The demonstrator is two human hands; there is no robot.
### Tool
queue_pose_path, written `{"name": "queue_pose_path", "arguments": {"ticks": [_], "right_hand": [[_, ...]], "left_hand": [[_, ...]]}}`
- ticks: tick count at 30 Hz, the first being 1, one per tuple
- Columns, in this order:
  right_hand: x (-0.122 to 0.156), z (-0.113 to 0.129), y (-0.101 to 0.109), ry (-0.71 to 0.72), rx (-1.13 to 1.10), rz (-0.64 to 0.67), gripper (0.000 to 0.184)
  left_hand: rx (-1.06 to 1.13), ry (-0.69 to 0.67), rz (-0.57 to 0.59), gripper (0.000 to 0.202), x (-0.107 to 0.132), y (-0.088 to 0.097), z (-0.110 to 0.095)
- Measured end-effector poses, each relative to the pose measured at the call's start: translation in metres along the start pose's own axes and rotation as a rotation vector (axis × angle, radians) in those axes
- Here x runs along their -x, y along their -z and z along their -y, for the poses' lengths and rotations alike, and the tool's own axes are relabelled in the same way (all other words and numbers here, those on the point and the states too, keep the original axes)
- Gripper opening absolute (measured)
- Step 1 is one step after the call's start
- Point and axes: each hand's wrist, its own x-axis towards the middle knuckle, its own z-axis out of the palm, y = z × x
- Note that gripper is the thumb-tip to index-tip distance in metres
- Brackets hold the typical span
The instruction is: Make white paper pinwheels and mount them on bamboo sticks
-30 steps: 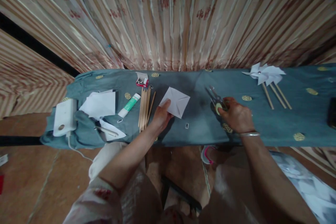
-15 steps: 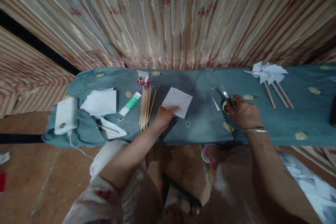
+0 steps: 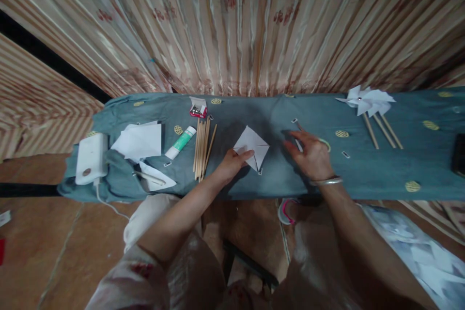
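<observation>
My left hand (image 3: pixel 234 163) pinches a white paper square (image 3: pixel 258 143) between thumb and fingers. Cut lines run in from the square's corners. To the right, my right hand (image 3: pixel 310 154) hovers with fingers apart and nothing in it. Behind that hand are scissors, mostly hidden; a pale green handle loop (image 3: pixel 326 145) shows past the knuckles. A thin white paper sliver (image 3: pixel 299 145) peeks out by the fingers. Just left of my left hand lies a bundle of wooden sticks (image 3: pixel 202 150).
A green-and-white glue stick (image 3: pixel 180 142), an opened red box of small metal pieces (image 3: pixel 198 107) and paper sheets (image 3: pixel 143 139) lie on the left. A white corded device (image 3: pixel 91 159) is at the left end. Paper pinwheels on sticks (image 3: pixel 370 100) lie at the right.
My right hand has let go of the scissors and moved left toward the paper square. The square has turned and shifted slightly right in my left hand.
</observation>
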Motion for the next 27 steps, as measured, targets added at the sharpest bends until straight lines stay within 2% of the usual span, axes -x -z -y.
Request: {"name": "queue_pose_path", "arguments": {"ticks": [2,4,7,11,14,19,22,24,25,27], "right_hand": [[0.000,0.023,-0.020,0.042,-0.151,0.016,0.049],[0.000,0.041,-0.036,0.020,-0.239,0.055,0.057],[-0.003,0.053,-0.050,-0.059,-0.349,0.122,0.057],[-0.010,0.047,-0.052,-0.228,-0.571,0.178,0.047],[-0.015,0.038,-0.052,-0.327,-0.673,0.227,0.049],[-0.020,0.029,-0.051,-0.304,-0.591,0.205,0.052],[-0.019,0.029,-0.049,-0.227,-0.428,0.165,0.048],[-0.018,0.030,-0.048,-0.156,-0.319,0.138,0.047],[-0.016,0.031,-0.049,-0.120,-0.273,0.123,0.048],[-0.014,0.033,-0.052,-0.068,-0.208,0.102,0.054]], "left_hand": [[0.070,0.012,0.028,0.039,0.001,-0.002,0.000],[0.110,0.020,0.041,0.041,0.002,-0.003,0.000],[0.126,0.008,0.035,0.039,0.001,-0.002,0.000],[0.097,0.001,0.027,0.038,-0.001,0.003,-0.002],[0.081,-0.020,0.027,0.041,-0.001,0.007,-0.005],[0.043,-0.099,0.016,0.044,0.002,0.019,-0.011],[-0.162,-0.209,-0.085,0.042,0.005,0.029,-0.013],[-0.467,-0.377,-0.133,0.042,0.008,0.035,-0.014],[-0.649,-0.476,-0.126,0.042,0.009,0.037,-0.014],[-0.986,-0.635,-0.043,0.040,0.012,0.038,-0.012]]}}
